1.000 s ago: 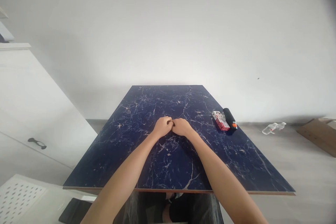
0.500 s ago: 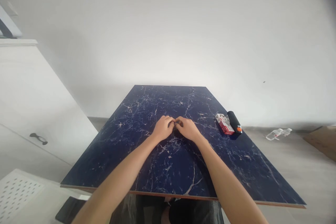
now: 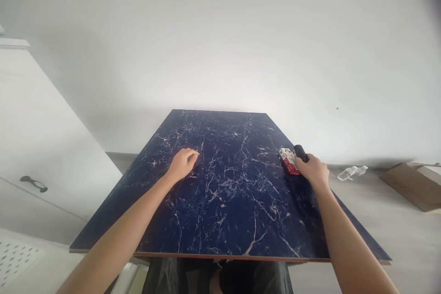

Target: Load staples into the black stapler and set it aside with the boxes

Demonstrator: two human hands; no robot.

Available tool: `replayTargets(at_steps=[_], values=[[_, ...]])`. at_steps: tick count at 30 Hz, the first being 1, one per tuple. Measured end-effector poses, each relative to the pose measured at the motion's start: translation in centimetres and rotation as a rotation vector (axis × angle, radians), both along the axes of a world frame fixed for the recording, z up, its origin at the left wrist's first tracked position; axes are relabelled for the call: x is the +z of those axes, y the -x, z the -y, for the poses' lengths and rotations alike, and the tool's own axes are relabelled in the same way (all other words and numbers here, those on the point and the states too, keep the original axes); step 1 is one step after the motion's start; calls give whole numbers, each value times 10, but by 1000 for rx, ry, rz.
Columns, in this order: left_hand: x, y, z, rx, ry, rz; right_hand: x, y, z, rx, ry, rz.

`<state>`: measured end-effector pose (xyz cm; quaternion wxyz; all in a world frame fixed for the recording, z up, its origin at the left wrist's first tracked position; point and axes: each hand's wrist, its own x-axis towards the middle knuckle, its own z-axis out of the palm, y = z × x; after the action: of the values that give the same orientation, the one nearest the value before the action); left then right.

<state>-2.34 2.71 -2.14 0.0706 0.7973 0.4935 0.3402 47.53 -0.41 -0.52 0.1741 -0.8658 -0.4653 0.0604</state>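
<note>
My right hand (image 3: 314, 171) is closed around a black roll (image 3: 300, 150) at the table's right edge. The roll's far end sticks out past my fingers, and the hand covers its near part. Just left of it lies a small red and white box (image 3: 289, 161), beside my thumb. My left hand (image 3: 183, 163) rests low over the left middle of the table, its thumb and forefinger pressed together. Anything inside that pinch is too small or hidden to make out.
The dark blue marbled tabletop (image 3: 220, 220) reaches back to a white wall (image 3: 220, 36). A white cabinet (image 3: 41, 128) stands at the left. On the floor at right lie clear plastic bottles (image 3: 347, 173) and a cardboard box (image 3: 409, 186).
My hands, together at the table's middle before, have parted. The right moved to the right and took hold of the black roll; the left drew back to the left. The view shifted slightly.
</note>
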Motion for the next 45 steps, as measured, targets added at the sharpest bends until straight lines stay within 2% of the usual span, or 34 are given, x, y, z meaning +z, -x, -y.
replayTargets(at_steps=[2,5,9,12,14,16,18,20,22,24,26,29,31,33,37,40,45], values=[[0,-1,-2,-3,-13,-21,0,17,-3,47,-11,67],[-2,2,-6,32,-23,-17,5,71,-12,179,-55,72],[-3,12,-11,150,66,-6,12,186,-32,405,-136,-36],[-1,24,-14,315,127,9,11,286,-43,542,-155,-178],[-2,34,-18,429,161,23,8,346,-46,580,-179,-307],[-2,46,-22,513,200,31,3,392,-48,616,-226,-452],[-2,58,-26,542,236,34,-3,418,-52,645,-236,-502],[2,69,-28,516,274,31,-9,424,-61,690,-215,-585],[10,80,-27,452,308,20,-16,416,-75,726,-214,-749],[21,92,-24,345,362,3,-22,402,-90,702,-289,-868],[32,103,-18,180,475,-13,-26,391,-102,695,-346,-885],[39,114,-14,74,582,-18,-31,386,-112,829,-299,-807],[38,117,-15,61,566,-6,-34,387,-115,926,-243,-757],[34,118,-17,36,528,-9,-38,389,-119,944,-230,-755],[28,117,-21,23,450,-38,-48,385,-130,841,-297,-808],[24,108,-18,35,336,-40,-54,380,-140,758,-333,-820],[14,86,-15,36,234,-155,-56,370,-146,730,-352,-768]])
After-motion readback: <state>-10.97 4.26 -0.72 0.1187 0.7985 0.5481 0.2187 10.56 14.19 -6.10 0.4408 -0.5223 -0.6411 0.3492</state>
